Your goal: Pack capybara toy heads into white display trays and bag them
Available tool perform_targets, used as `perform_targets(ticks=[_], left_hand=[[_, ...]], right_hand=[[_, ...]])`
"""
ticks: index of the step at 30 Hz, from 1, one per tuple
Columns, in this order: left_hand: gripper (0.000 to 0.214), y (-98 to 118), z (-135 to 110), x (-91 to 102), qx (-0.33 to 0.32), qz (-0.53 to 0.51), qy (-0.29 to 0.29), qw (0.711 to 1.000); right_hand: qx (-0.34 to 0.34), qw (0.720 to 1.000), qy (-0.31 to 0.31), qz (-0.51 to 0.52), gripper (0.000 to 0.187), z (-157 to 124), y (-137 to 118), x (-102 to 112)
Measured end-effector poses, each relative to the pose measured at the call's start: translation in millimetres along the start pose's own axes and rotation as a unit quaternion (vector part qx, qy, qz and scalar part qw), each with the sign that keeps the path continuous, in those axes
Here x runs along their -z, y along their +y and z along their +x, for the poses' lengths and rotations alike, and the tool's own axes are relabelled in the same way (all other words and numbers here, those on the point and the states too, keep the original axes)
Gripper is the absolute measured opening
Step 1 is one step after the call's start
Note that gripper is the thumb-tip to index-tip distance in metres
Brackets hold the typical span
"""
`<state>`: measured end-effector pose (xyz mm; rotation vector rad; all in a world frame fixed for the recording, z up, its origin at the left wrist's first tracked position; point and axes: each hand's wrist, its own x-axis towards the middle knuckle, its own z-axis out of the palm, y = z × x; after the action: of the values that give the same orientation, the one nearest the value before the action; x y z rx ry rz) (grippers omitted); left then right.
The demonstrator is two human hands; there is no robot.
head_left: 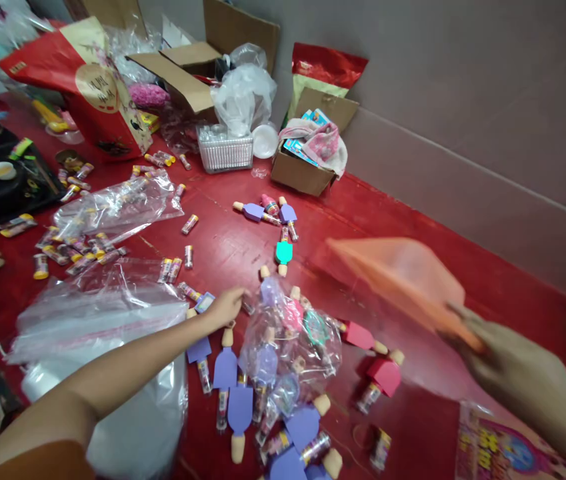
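My left hand (225,308) reaches in from the lower left, fingers pinched at the end of a small tube (247,304). Just right of it lies a clear plastic bag (330,350) over purple, pink and green paddle-shaped toys. My right hand (505,363) grips a translucent orange pouch-like thing (407,273), smeared by motion and raised above the table. Below my left hand are purple paddle-shaped pieces (226,368) with wooden-looking knobs and clear tubes attached. Red pieces (383,375) sit between the bag and my right hand.
Flat clear bags (133,400) lie under my left arm. Several loose yellow-capped tubes (41,267) are scattered at left. Along the back stand a red pouch (77,100), a plastic tray (225,150) and a cardboard box (303,175). A printed packet (507,447) lies lower right.
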<state>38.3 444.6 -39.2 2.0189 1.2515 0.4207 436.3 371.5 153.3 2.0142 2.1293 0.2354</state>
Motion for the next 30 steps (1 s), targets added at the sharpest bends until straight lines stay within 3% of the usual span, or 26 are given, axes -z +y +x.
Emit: perform_targets(ticks=[4, 7, 9, 12, 16, 19, 23, 28, 30], left_hand=[[0.031, -15.4, 55.5, 35.7, 0.071, 0.059, 0.091, 0.992], [0.034, -26.0, 112.6, 56.9, 0.099, 0.106, 0.118, 0.982], [0.04, -29.4, 148.5, 62.9, 0.107, 0.127, 0.12, 0.979], [0.05, -32.8, 194.4, 63.2, 0.114, 0.138, 0.105, 0.978], [0.057, -37.6, 223.0, 56.2, 0.129, 0.13, 0.049, 0.982], [0.057, -31.1, 203.3, 43.7, 0.115, 0.125, 0.005, 0.985], [0.055, -4.9, 133.8, 23.2, 0.065, 0.124, -0.055, 0.989], [0.039, 25.3, 55.0, 13.7, 0.054, 0.1, -0.099, 0.989], [0.041, 41.7, 23.9, 16.9, 0.054, 0.083, -0.086, 0.991]], right_hand=[[-0.01, 0.996, -0.062, -0.069, 0.034, 96.8, -42.4, 20.5], [-0.013, 0.995, -0.074, -0.061, 0.032, 159.7, -78.7, 12.6], [-0.004, 0.995, -0.073, -0.062, 0.031, 186.7, -95.8, -1.4], [0.042, 0.993, -0.074, -0.078, 0.03, 201.8, -108.2, -25.3], [0.108, 0.985, -0.088, -0.1, 0.031, 180.0, -105.6, -47.6], [0.157, 0.978, -0.098, -0.096, 0.028, 140.6, -98.6, -55.2], [0.228, 0.968, -0.083, -0.061, 0.023, 70.1, -95.5, -54.3], [0.26, 0.965, -0.033, 0.005, 0.024, -9.8, -95.8, -30.3], [0.22, 0.975, -0.017, 0.017, 0.023, -32.6, -84.5, -14.5]])
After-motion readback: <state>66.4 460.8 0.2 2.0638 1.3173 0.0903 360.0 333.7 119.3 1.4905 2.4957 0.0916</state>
